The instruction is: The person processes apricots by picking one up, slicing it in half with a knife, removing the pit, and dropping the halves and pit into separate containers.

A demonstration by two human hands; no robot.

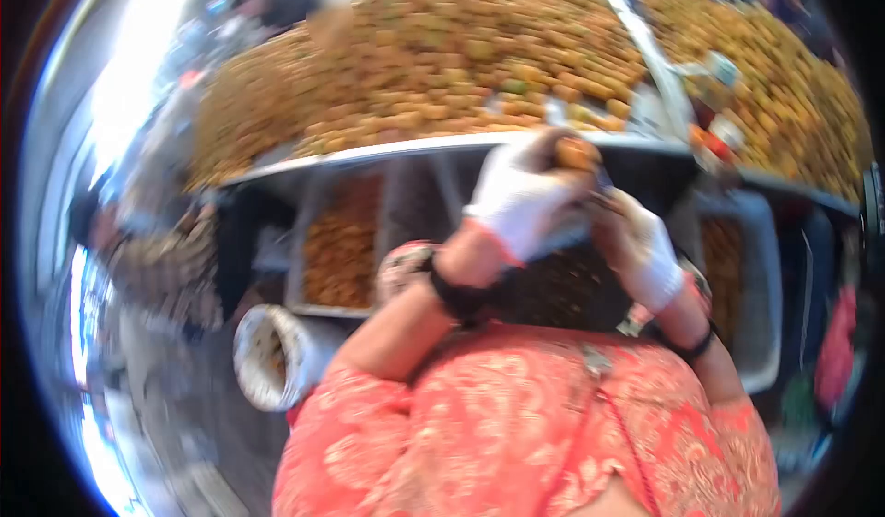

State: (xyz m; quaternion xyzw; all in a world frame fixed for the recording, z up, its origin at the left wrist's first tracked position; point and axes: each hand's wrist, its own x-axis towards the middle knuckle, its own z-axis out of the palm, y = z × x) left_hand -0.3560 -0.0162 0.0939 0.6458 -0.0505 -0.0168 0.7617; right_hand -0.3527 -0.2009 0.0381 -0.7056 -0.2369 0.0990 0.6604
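My left hand (522, 196), in a white glove, is closed around a round orange fruit (578, 154) in front of the table edge. My right hand (638, 245), also gloved, is close beside it, just below and to the right. Its fingers are curled together near the fruit; what they grip is blurred. A big heap of small orange-yellow fruits (433, 51) lies on the table just beyond both hands.
The table's pale front edge (369, 151) runs across the view, and a metal divider (643, 42) splits the heap. Below are a crate of orange pieces (343, 254), a white bucket (318, 356) and a pale tub (761, 305). Another person's striped sleeve (171, 263) is at left.
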